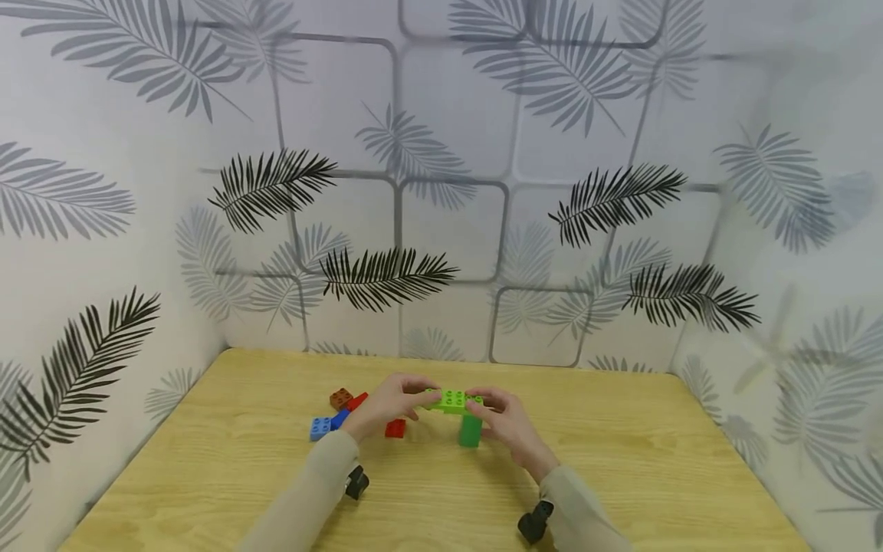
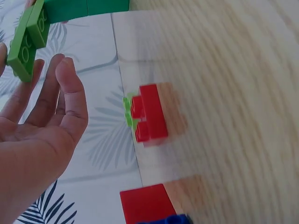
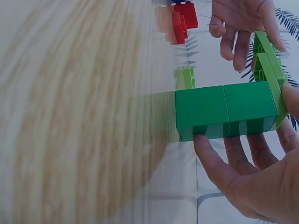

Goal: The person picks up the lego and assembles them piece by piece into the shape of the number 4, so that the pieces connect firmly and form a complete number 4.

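Holding lime bricks (image 1: 451,402) atop green blocks (image 1: 471,432) — left hand (image 1: 386,404), right hand (image 1: 516,427).

Head view: dark blue brick (image 1: 339,418), toward left edge of table (image 1: 207,460), partly lost behind left hand (image 1: 388,403)! Table's near edge cut off. Left wrist view slices green tower (image 2: 93,8); right wrist view crops right hand (image 3: 264,184).

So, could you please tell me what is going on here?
At the table, a person's left hand pinches one end of some light green bricks. The right hand grips the other end, which sits on top of an upright dark green column, and touches that column too. A red brick, a light blue brick and a brown brick lie left of it.
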Motion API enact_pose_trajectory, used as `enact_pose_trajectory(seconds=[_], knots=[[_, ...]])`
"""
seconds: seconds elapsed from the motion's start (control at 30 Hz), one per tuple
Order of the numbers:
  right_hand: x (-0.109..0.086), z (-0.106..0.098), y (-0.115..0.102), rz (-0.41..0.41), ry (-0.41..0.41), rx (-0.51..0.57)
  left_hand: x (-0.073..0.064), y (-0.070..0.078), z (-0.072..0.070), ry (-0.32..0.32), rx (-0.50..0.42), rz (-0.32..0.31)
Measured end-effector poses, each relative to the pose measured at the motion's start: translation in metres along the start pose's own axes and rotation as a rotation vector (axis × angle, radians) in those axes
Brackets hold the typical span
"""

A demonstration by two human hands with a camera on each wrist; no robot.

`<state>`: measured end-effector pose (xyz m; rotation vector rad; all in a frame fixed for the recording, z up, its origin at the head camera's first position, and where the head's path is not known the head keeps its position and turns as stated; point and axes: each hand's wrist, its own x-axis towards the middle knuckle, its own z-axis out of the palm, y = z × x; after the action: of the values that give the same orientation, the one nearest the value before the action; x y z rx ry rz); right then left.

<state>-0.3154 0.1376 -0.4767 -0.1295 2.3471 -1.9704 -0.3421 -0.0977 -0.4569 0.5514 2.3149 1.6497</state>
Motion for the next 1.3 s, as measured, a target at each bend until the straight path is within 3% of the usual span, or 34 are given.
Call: enact_pose_trajectory(seconds=[0.13,0.4,0.57,0.73,0.93,1.13,1.3], knots=[[-0.002,-0.003,-0.001,0.003,-0.012,0.007,-0.001,-0.006,-0.009,-0.003,-0.002,-0.008],[-0.004,-0.009,0.001,0.005,-0.032,0.014,-0.009,-0.016,-0.021,0.009,0.397,-0.005],[-0.003,-0.01,0.001,0.011,-0.048,0.019,-0.013,-0.017,-0.021,-0.074,0.504,-0.037],[-0.002,-0.01,-0.003,0.013,-0.058,0.022,-0.014,-0.015,-0.019,-0.129,0.528,-0.068],[0.0,-0.008,-0.007,0.008,-0.052,0.019,-0.011,-0.012,-0.017,-0.101,0.557,-0.11],[0.001,-0.006,-0.004,0.005,-0.044,0.016,-0.008,-0.017,-0.014,-0.107,0.578,-0.086],[-0.002,-0.006,-0.004,0.005,-0.052,0.023,-0.011,-0.009,-0.013,-0.105,0.511,-0.075]])
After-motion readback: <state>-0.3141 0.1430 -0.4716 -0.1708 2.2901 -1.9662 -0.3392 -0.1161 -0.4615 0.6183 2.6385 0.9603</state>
